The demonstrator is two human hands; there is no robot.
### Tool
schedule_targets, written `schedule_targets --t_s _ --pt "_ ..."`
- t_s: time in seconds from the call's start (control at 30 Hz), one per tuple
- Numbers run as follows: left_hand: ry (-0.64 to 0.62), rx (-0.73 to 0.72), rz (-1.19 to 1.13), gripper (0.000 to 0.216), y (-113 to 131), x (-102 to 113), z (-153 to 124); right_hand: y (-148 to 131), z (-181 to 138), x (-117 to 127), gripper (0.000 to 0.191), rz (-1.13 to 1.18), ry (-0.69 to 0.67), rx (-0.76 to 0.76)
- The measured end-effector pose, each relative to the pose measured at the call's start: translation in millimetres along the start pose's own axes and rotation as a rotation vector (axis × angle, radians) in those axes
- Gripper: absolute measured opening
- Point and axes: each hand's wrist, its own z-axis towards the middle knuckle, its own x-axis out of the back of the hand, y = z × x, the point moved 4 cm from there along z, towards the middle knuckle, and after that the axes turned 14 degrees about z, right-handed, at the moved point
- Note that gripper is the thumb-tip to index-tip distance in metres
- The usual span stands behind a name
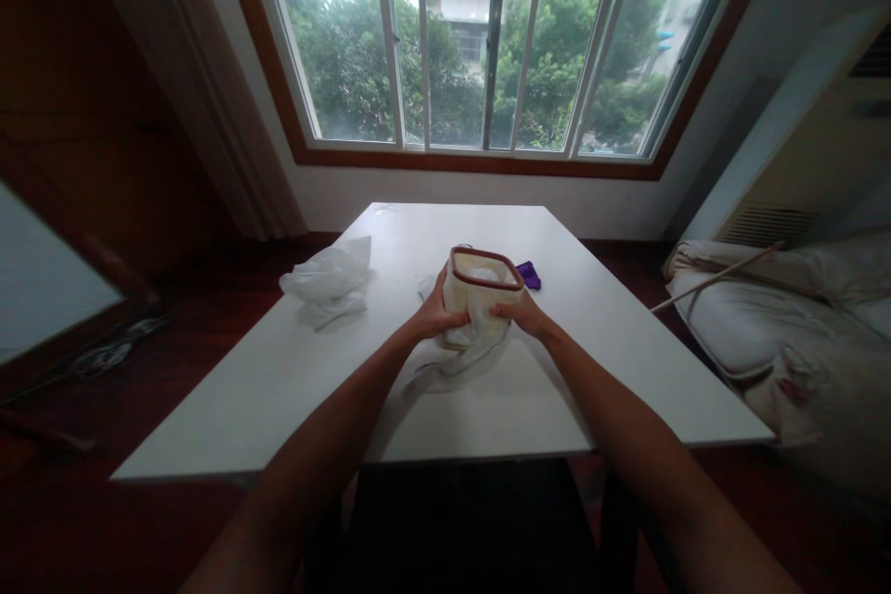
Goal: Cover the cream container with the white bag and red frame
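Observation:
Between my two hands is a small cream basket (460, 295) with a brown rim, its opening tilted toward me. My left hand (438, 314) wraps its left side, thumb across the front. On the right side my right hand (522, 311) grips it the same way. A thin, see-through plastic bag (479, 342) hangs over the front wall and trails onto the white table (557, 371). Something whitish shows inside the basket, too unclear to name. Just behind my right hand lies a small purple cloth-like piece (529, 276).
A crumpled white plastic bag (330, 278) lies near the table's left edge. Beyond the far edge is a wide window (487, 46). To the right, large pale sacks (738, 316) stand on the floor with a thin stick (716, 278) across them.

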Motion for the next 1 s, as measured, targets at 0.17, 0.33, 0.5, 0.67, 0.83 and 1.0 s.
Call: schedule_targets --t_s 0.17,0.33,0.5,0.67,0.83,1.0 --pt "-0.006 -0.003 0.036 0.125 -1.7 -4.9 -0.3 1.4 2.1 5.7 0.091 -0.035 0.035 0.063" --pt "-0.033 0.023 0.040 0.125 -1.3 -6.8 -4.0 -4.1 4.7 7.6 0.079 0.029 0.076 0.173" --pt "-0.097 0.141 0.108 0.122 -10.8 -6.1 -11.2 -13.1 2.3 15.7 0.065 0.026 0.179 0.259" --pt "-0.081 0.228 0.209 0.110 -26.5 -5.3 -13.7 -19.3 1.8 29.1 0.066 -0.084 0.284 0.300" --pt "-0.041 0.295 0.399 0.080 -32.8 -4.1 -14.0 -31.8 3.3 36.7 0.069 -0.157 0.360 0.429" --pt "-0.081 0.291 0.648 0.046 -27.0 -2.8 -16.3 -40.7 5.2 50.2 0.075 -0.246 0.461 0.508"
